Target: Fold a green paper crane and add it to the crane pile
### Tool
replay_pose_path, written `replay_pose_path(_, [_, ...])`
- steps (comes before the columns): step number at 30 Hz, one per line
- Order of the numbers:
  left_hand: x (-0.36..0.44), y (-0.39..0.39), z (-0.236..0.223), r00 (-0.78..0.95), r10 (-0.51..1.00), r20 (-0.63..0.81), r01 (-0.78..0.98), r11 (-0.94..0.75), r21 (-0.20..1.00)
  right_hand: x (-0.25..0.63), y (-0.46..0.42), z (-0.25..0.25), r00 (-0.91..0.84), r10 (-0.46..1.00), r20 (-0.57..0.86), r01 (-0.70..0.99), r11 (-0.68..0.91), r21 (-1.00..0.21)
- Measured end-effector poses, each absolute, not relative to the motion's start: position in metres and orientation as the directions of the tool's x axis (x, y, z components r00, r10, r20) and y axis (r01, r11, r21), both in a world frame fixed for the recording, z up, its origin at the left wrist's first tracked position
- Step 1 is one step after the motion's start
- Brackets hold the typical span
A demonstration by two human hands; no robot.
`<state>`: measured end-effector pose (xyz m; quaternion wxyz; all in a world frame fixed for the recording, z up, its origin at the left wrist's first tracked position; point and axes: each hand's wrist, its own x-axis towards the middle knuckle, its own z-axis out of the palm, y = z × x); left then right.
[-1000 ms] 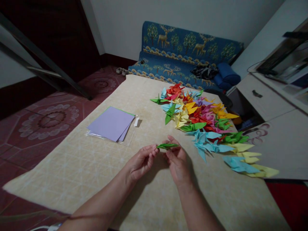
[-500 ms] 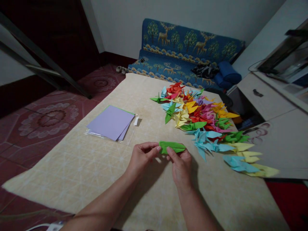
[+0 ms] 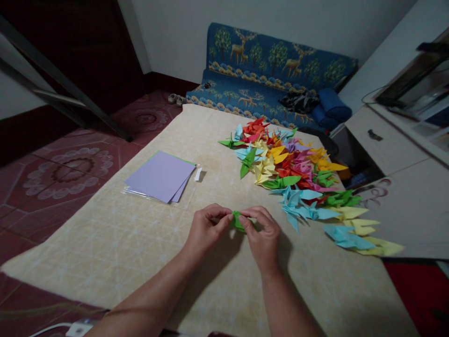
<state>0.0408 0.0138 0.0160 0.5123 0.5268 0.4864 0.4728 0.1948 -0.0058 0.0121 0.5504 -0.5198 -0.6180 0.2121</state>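
Observation:
A folded piece of green origami paper [image 3: 237, 221] is held between my two hands, just above the tablecloth. My left hand [image 3: 209, 225] pinches its left end between thumb and fingers. My right hand [image 3: 261, 230] grips it from the right, thumb in front and fingers behind, covering much of the paper. To the right and beyond lies a spread of folded paper cranes [image 3: 280, 157] in red, yellow, green, blue, pink and purple. A stack of square purple paper [image 3: 159, 175] rests at the left on a clear plastic sleeve, with a green edge showing at its back.
A cream patterned cloth covers the table [image 3: 105, 252]. Near the stack sits a small white scrap [image 3: 198, 174]. Behind stands a blue sofa [image 3: 252, 61] with deer on its cover. A cabinet [image 3: 396, 154] is on the right, and a white power strip [image 3: 79, 328] at the lower left.
My right hand has shifted its hold, its fingers now reaching over the top of the green paper. Less of the paper shows between my hands. My left hand keeps its pinch.

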Motion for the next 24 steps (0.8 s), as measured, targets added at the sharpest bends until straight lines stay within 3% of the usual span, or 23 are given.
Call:
replay_pose_path(5, [0.0448, 0.0117, 0.0161, 0.144, 0.980, -0.136, -0.107, 0.152, 0.983, 0.1924, -0.0064, 0.0121, 0.158, 0.860, 0.485, 0.451, 0.374, -0.810])
replay_pose_path(9, [0.0447, 0.0118, 0.0198, 0.198, 0.966, -0.166, -0.135, 0.194, 0.972, 0.1929, -0.0063, 0.0116, 0.152, 0.872, 0.465, 0.440, 0.362, -0.822])
replay_pose_path(24, [0.0414, 0.0100, 0.0247, 0.300, 0.942, -0.152, -0.006, 0.161, 0.987, 0.1984, -0.0051, 0.0129, 0.055, 0.900, 0.433, 0.384, 0.382, -0.841])
